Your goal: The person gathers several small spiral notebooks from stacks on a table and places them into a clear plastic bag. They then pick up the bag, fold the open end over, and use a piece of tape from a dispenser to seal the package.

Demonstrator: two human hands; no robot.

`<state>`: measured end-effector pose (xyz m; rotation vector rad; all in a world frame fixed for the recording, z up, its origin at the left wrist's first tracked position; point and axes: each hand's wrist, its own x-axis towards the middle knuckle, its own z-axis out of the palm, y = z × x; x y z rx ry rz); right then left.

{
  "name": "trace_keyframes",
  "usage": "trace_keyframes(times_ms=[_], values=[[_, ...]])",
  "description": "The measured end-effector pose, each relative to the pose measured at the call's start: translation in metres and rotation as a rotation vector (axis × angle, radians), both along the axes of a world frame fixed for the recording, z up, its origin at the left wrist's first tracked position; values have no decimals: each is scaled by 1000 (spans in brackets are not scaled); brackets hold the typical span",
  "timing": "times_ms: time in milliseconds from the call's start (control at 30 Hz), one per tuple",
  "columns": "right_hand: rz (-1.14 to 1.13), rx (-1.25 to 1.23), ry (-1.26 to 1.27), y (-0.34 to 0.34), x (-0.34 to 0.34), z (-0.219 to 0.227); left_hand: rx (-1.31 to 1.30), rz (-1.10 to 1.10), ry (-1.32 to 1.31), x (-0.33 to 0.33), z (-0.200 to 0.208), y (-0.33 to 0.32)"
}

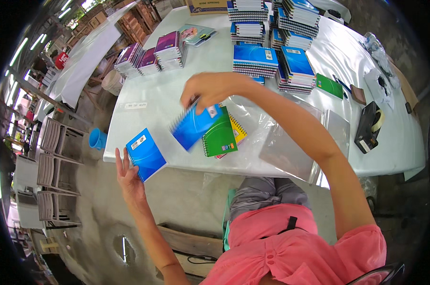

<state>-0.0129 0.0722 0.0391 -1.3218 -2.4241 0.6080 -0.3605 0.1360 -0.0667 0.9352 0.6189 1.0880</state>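
My left hand (pixel 129 179) holds a blue spiral notebook (pixel 148 156) by its lower left edge, at the front left of the table. The thumb lies on its cover and two fingers stretch along the spiral side. Reaching across the table, my right hand (pixel 210 91) grips a second blue spiral notebook (pixel 192 129) by its upper part; that notebook is tilted and smeared by motion. Just beneath and to its right lies a green spiral notebook (pixel 222 135), partly covering a yellow one (pixel 239 131). A sliver of something red shows under them.
Tall stacks of blue notebooks (pixel 255 56) stand at the back, purple ones (pixel 168 47) at the back left. Clear plastic sheets (pixel 291 147) lie near the front edge. To the right are a tape dispenser (pixel 368 127) and another green notebook (pixel 329 86). A blue bucket (pixel 97 138) stands left on the floor.
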Motion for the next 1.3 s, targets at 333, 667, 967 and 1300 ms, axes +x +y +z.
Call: trace_keyframes(times_ms=[333, 667, 967, 1300], values=[[-1152, -45, 245, -98, -8, -111, 145, -186, 22, 86, 43, -19], [-1157, -35, 56, -106, -22, -115, 130, -375, -19, 136, 32, -31], [-1079, 227, 198, -108, 4, -137, 266, -213, 445, 158, -10, -75], [-1068, -488, 772, -75, 4, -119, -57, -338, 309, 161, -23, -74]])
